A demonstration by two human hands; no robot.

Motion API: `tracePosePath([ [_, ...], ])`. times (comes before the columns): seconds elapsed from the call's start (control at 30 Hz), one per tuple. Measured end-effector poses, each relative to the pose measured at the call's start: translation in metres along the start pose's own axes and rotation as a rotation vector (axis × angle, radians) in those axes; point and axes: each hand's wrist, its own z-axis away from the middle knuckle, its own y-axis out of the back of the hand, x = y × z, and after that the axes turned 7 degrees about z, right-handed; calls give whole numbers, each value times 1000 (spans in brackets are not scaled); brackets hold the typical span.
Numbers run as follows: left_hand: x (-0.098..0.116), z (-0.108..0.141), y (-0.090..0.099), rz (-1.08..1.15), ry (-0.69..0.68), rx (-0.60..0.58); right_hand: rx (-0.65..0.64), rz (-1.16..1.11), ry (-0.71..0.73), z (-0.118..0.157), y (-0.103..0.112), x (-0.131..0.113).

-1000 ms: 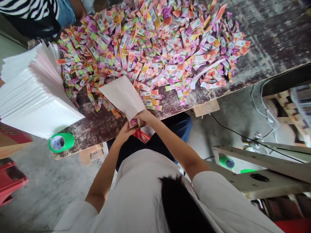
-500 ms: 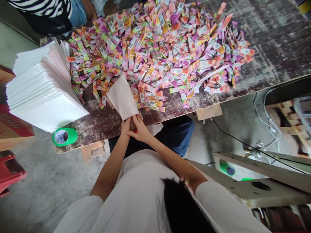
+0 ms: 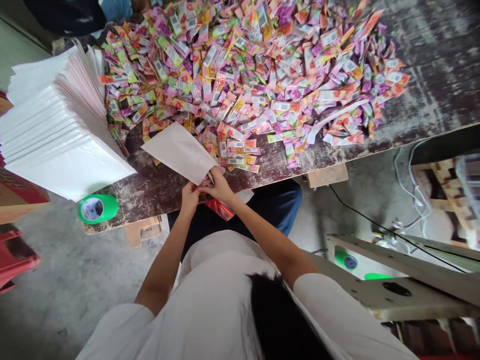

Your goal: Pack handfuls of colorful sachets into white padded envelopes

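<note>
- Head cam looks down over a seated person w/ white top; both bare arms reach to the near edge of a worn wooden table [image 3: 431, 65], centre of frame.
- Left hand [image 3: 190, 196] and right hand [image 3: 218, 186] meet at the table edge, fingers pinched shut on the lower corner of a white envelope [image 3: 180, 151]. It fans up-left from the hands, just above the tabletop.
- Whether anything sits inside the envelope, or under the fingers, can't be told.
- Envelope looks light, thin, floppy paper or poly; likely creases easily. Best held at the open end by the edges, approx. where the fingers are.
- Big heap of small sachets [image 3: 255, 75], pink, purple, orange, green, fills the upper centre, some touching the envelope. Probably light and slick.
- Sachets show barcodes and fruit pics; text too small to read, no brand legible.
- Stack of white envelopes [image 3: 56, 135] at left, fanned.
- Green tape roll [image 3: 96, 208] lower left on the table corner.
- Another person's dark clothing shows at upper left.
</note>
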Motion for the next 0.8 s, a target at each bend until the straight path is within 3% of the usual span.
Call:
tracePosePath([
  [0.17,-8,6,2,-93,47,47,130,-22,-110,-10,-13,10],
  [0.23,-12,9,2,-79,51,33,52,-31,-41,-9,-20,7],
  [0.33,-13,9,4,-103,78,-14,-162,-12,92,-9,-27,4],
  [0.4,-10,8,8,-154,128,-45,-200,15,112,-13,-29,5],
  [0.53,-1,10,16,-223,147,-136,-163,-91,76,-27,-29,4],
  [0.63,8,18,16,-222,110,-216,-54,-158,43,-25,-26,-3],
  [0.73,13,27,13,-275,62,-237,-20,12,129,-11,-22,-6],
  [0.8,12,32,12,-312,37,-247,-68,165,121,-2,-18,-3],
])
